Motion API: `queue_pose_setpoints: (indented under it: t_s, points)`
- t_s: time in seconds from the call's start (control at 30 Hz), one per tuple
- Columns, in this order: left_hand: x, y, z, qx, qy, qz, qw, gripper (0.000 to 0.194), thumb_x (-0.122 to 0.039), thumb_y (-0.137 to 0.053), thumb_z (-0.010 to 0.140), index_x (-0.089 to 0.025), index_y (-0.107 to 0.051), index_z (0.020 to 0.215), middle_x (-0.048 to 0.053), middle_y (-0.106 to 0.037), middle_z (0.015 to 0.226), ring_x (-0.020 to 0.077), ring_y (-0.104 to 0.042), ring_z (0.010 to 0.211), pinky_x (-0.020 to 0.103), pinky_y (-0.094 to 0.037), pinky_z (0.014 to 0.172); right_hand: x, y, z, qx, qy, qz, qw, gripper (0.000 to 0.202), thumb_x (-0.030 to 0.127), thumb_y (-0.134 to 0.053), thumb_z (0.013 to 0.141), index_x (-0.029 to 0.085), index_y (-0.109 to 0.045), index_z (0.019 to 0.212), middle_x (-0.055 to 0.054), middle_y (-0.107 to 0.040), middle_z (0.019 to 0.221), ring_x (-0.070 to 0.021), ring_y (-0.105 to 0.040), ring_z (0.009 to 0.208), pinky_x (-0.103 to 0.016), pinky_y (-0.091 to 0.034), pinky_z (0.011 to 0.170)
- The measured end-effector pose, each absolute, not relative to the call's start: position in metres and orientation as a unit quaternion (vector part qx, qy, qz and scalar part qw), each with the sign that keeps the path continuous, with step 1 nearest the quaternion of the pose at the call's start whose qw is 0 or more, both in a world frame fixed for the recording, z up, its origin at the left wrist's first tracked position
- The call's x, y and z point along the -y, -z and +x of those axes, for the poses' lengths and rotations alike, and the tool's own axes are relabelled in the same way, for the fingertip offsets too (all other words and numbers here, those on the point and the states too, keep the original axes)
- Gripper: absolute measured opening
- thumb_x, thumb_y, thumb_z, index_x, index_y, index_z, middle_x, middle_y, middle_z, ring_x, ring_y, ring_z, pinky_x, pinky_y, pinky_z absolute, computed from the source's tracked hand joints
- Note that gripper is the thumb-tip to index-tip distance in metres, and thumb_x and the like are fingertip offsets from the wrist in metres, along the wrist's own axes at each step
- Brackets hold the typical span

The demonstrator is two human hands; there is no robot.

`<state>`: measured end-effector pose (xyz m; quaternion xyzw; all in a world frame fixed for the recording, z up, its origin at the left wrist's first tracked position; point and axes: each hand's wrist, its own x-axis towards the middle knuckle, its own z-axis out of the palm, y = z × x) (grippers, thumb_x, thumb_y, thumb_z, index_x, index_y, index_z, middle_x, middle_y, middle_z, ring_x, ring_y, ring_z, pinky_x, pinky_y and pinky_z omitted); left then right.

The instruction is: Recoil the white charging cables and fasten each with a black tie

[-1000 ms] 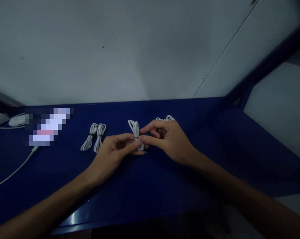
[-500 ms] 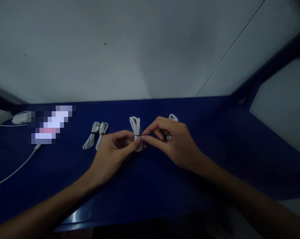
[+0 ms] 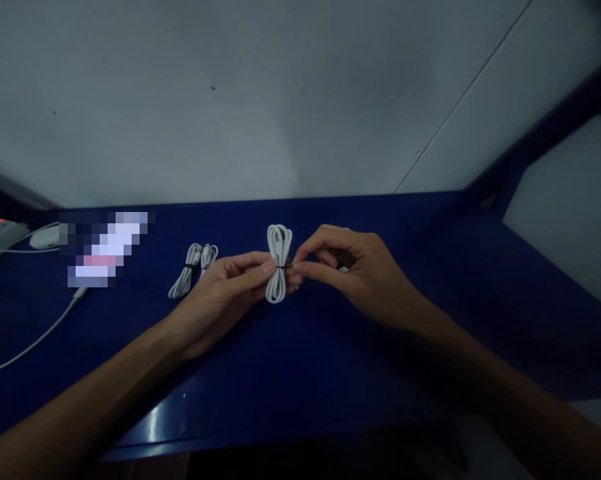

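Note:
A coiled white cable point(image 3: 276, 287) with a dark tie round its middle is held upright above the blue table point(image 3: 260, 387). My left hand point(image 3: 230, 283) grips it from the left, thumb on the front by the tie and fingers behind. The fingertips of my right hand point(image 3: 353, 263) are pinched on the thin end of the dark tie, just right of the coil. Two more tied white cables, one at the left point(image 3: 184, 273) and one partly behind my left hand point(image 3: 209, 255), lie on the table. Something white is mostly hidden behind my right hand.
On the left, a pixelated bright object point(image 3: 113, 243) lies with a white cable point(image 3: 45, 333) running from it toward the front. A white rounded device point(image 3: 45, 237) is beside it. A pale wall point(image 3: 230, 120) rises behind the table, with a dark blue frame point(image 3: 540, 140) at the right.
My left hand has shifted its hold, and the coil has turned to show its face more fully, slightly further right. My right hand has moved slightly right, still pinching the tie.

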<state>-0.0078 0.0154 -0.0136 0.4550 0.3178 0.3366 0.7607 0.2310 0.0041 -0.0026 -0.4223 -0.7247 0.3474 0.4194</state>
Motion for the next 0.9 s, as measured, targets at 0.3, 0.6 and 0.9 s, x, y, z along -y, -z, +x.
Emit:
queue_pose_setpoints:
  t_s: [0.3, 0.6, 0.9]
  points:
    - [-0.020, 0.006, -0.012, -0.349, -0.348, 0.482, 0.725, 0.020, -0.026, -0.088, 0.095, -0.017, -0.083, 0.111, 0.009, -0.085, 0.105, 0.0227, -0.081, 0.107, 0.034, -0.057, 0.105, -0.003, -0.002, 0.235, 0.783, -0.218, -0.421, 0.403, 0.008, 0.020, -0.083, 0.100, 0.027, -0.080, 0.097, 0.004, -0.051, 0.079, -0.0131, -0.048, 0.067, -0.030, -0.040, 0.063]
    - [-0.021, 0.006, -0.012, -0.329, -0.337, 0.546, 0.693, 0.024, -0.031, -0.079, 0.103, -0.018, -0.083, 0.123, 0.012, -0.086, 0.116, 0.0231, -0.079, 0.110, 0.035, -0.055, 0.106, -0.005, 0.010, 0.232, 0.845, 0.004, -0.332, 0.419, 0.010, 0.010, -0.071, 0.105, 0.019, -0.073, 0.100, 0.002, -0.049, 0.083, -0.0111, -0.045, 0.066, -0.026, -0.038, 0.055]
    - [-0.021, 0.006, -0.013, -0.336, -0.341, 0.596, 0.644, 0.022, -0.027, -0.073, 0.106, -0.019, -0.082, 0.125, 0.012, -0.083, 0.128, 0.0251, -0.077, 0.119, 0.039, -0.052, 0.113, -0.007, 0.015, 0.234, 0.848, 0.088, -0.331, 0.405, 0.011, 0.016, -0.074, 0.106, 0.016, -0.076, 0.095, 0.003, -0.054, 0.079, -0.0086, -0.045, 0.059, -0.024, -0.036, 0.048]
